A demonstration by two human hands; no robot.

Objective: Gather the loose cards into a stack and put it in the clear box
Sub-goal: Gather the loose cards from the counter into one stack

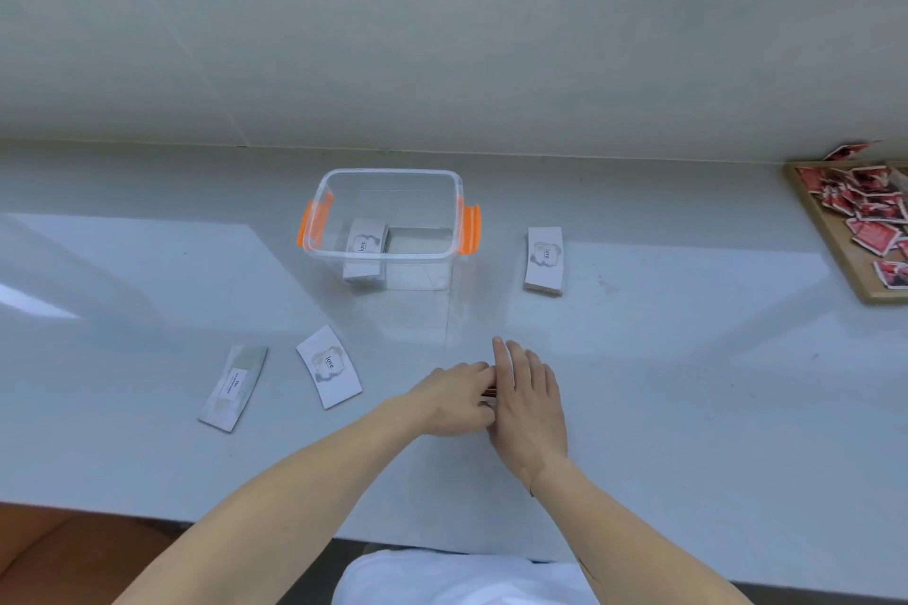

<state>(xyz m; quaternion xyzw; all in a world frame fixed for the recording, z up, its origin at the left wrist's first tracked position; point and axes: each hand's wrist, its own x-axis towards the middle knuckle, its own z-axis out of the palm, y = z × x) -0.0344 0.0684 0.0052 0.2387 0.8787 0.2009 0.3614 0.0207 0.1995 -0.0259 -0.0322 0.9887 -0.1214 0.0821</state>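
Note:
A clear box (319, 192) with orange side clips stands mid-counter, and a stack of white cards (367, 237) lies inside at its left. Right of the box rests another card stack (544, 259). Two loose cards lie at the front left, one printed "love" (329, 367) and a narrower one (234, 387). My left hand (454, 400) and my right hand (528, 400) press together near the counter's front, squeezing a thin stack of cards (490, 392) between them. Only a sliver of that stack's edge shows.
A wooden tray (830, 241) with several red packets sits at the far right edge. A tiled wall and a window frame rise behind the counter. The counter's front edge runs just below my forearms.

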